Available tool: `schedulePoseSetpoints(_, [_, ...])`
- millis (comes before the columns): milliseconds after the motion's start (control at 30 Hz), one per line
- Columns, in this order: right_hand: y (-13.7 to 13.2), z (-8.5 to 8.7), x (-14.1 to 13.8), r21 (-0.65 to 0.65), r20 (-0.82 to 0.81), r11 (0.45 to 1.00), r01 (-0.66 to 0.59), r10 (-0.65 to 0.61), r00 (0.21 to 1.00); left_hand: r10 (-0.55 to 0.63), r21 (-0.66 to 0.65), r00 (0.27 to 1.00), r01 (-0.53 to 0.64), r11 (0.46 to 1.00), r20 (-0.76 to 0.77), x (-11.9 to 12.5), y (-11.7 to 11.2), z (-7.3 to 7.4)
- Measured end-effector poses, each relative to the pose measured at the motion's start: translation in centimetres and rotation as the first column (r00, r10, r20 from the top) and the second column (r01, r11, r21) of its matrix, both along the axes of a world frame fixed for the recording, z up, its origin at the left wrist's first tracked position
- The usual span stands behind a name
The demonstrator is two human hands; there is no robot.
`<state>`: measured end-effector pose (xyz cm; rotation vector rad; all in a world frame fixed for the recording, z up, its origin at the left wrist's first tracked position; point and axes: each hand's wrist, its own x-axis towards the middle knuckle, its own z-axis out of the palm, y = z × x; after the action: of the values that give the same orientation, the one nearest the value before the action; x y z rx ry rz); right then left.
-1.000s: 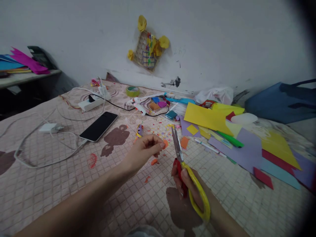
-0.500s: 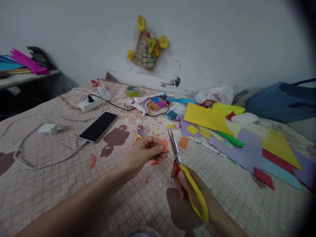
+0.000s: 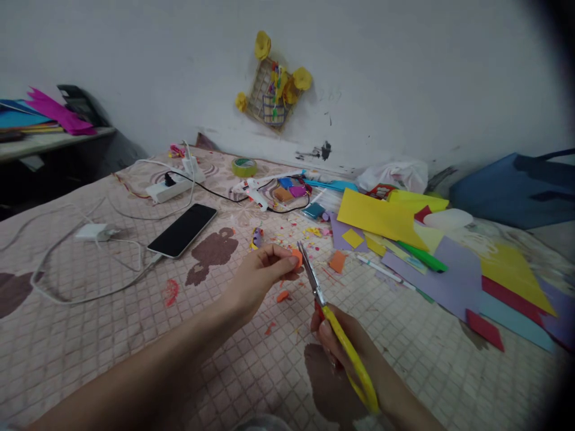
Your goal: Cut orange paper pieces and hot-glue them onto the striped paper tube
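Note:
Between thumb and fingers, my left hand (image 3: 265, 272) pinches a small orange piece of craft foam or paper (image 3: 297, 257). My right hand (image 3: 344, 341) grips scissors (image 3: 344, 335) with yellow and red handles. Their blades point away from me, the tips beside the orange piece; I cannot tell whether they touch it. Beyond my left hand lies a small purple and yellow craft figure (image 3: 256, 237), partly hidden. An orange scrap (image 3: 283, 296) rests below my left fingers, and a larger orange piece (image 3: 337, 261) lies right of the blades.
Coloured sheets (image 3: 444, 275) cover the table's right side. A phone (image 3: 182, 230) on a cable and a power strip (image 3: 175, 187) lie to the left. Toward the wall are a glue gun (image 3: 257, 195), a tape roll (image 3: 244, 167) and a plastic bag (image 3: 395, 175).
The scissors' blades have come closer together and their tips have shifted left toward the orange piece. My left hand keeps its pinch, with the piece slightly turned. The view has moved a little.

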<state>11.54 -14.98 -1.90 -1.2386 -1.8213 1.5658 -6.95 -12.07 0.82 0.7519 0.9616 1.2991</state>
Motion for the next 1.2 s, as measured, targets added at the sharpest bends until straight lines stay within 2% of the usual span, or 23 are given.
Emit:
schedulePoseSetpoints(267, [0.11, 0.08, 0.01, 0.122, 0.159, 0.992, 0.002, -0.022, 0.987, 0.060, 0.004, 0.998, -0.060, 0.998, 0.012, 0.27, -0.02, -0.20])
schedulePoseSetpoints(400, [0.17, 0.24, -0.07, 0.161, 0.179, 0.987, -0.008, -0.021, 0.984, 0.061, 0.008, 0.998, -0.062, 0.998, 0.031, 0.36, -0.09, -0.25])
schedulePoseSetpoints(633, [0.18, 0.64, -0.20, 0.143, 0.176, 0.990, -0.012, -0.014, 0.984, 0.073, 0.015, 0.997, -0.074, 0.997, 0.039, 0.52, -0.20, -0.51])
schedulePoseSetpoints(967, [0.05, -0.18, -0.10, 0.142, 0.168, 0.990, 0.018, -0.042, 0.985, 0.079, 0.030, 0.996, -0.080, 0.996, 0.051, 0.63, -0.37, -0.51])
schedulePoseSetpoints(1200, [0.04, -0.07, -0.16, 0.115, 0.172, 0.993, 0.028, -0.048, 0.984, 0.085, 0.023, 0.995, -0.086, 0.996, 0.054, 0.63, -0.38, -0.45])
